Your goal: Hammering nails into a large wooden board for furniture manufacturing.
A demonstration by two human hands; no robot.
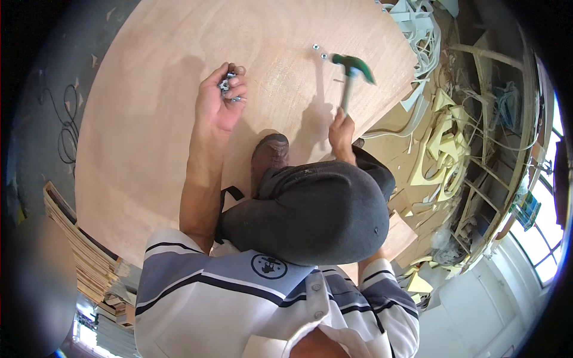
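A claw hammer [353,67] with a green head and pale handle is gripped in my right hand [341,136]. Its head hangs over the plywood sheet [143,125], slightly smeared by motion. Just left of the head, two small shiny T-nuts [324,56] sit on the sheet, close together. My left hand [218,98], palm up with fingers curled, cups several loose metal T-nuts [225,85] above the wood. My shoe [270,156] rests on the sheet between my hands, and my bent knee [322,203] partly hides the right forearm.
White curled offcut strips [425,48] and yellow foam scraps [443,143] lie along the right side, beside a wooden rack [484,170]. Stacked boards [80,250] stand at the lower left. A dark cable [67,131] coils on the floor at left.
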